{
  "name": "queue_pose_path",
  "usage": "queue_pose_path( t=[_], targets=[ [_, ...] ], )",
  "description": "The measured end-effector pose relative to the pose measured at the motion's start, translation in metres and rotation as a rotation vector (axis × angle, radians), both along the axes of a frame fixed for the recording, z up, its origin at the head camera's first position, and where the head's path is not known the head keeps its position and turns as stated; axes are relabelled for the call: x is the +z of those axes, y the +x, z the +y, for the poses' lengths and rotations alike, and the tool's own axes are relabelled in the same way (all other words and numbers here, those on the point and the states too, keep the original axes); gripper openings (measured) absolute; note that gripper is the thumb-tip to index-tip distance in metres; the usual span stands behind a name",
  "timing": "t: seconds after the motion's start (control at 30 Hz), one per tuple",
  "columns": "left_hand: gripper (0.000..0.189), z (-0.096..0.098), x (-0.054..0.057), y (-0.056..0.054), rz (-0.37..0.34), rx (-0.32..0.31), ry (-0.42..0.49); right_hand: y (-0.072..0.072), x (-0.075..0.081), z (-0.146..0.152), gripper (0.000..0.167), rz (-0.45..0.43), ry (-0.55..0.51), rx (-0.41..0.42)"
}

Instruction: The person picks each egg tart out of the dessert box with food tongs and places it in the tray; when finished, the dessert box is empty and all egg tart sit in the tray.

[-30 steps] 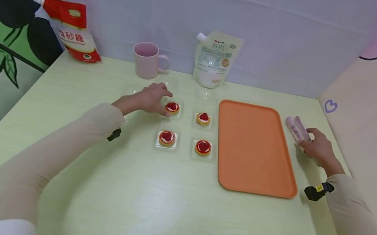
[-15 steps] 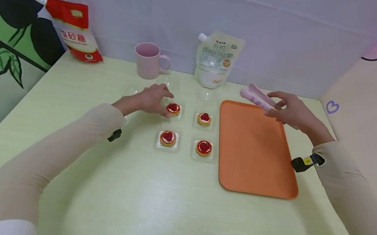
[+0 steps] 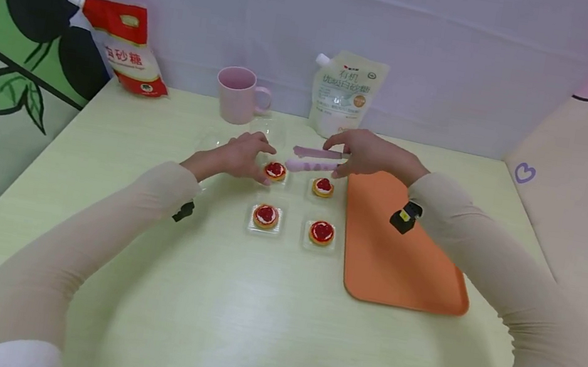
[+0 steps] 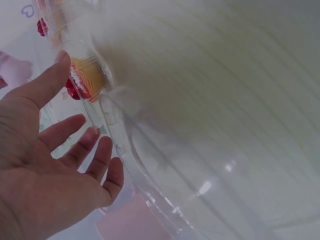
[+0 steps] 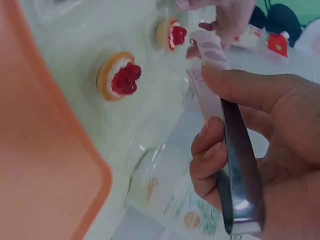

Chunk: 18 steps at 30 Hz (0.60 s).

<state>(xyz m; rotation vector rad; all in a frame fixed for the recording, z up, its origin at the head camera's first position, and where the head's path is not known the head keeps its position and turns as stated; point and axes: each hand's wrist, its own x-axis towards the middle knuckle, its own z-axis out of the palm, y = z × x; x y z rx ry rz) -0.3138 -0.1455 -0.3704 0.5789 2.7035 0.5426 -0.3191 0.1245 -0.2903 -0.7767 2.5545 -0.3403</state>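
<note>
My left hand (image 3: 241,156) reaches to the far-left fruit tart (image 3: 275,171), thumb on the near side and fingers on the far side of its clear plastic box. The left wrist view shows the thumb and relaxed fingers spread along the edge of that box (image 4: 200,187), with the tart (image 4: 90,80) between. My right hand (image 3: 369,153) grips a pair of tongs (image 5: 243,172), metal at the handle with pale pink tips. Their parted tips point left toward the far-left tart, above the table. Just nearer is the far-right tart (image 3: 322,187).
Two more tarts, a near-left one (image 3: 265,216) and a near-right one (image 3: 322,233), sit in clear boxes. An orange tray (image 3: 404,282) lies to the right, partly under my right arm. Behind stand a pink mug (image 3: 235,99), a pale sugar pouch (image 3: 344,93) and a red-and-white pouch (image 3: 137,52).
My right hand has carried the tongs from right of the tray, over its far end, leftward to the tarts. The left hand has stayed by the far-left tart.
</note>
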Motion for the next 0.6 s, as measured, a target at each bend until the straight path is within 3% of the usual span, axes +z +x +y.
queue_pose_path(
  t=[0.33,0.47,0.6],
  targets=[
    [0.073,0.001,-0.004,-0.002,0.030,-0.011,0.014,-0.004,-0.007,-0.046,0.055,0.094,0.164,0.117],
    [0.073,-0.001,-0.002,-0.001,0.031,-0.005,0.020,-0.005,-0.003,-0.056,0.053,0.116,0.248,0.111],
    [0.073,-0.001,-0.001,0.000,0.030,-0.002,0.023,-0.002,0.006,-0.065,0.051,0.097,0.352,0.050]
  ],
)
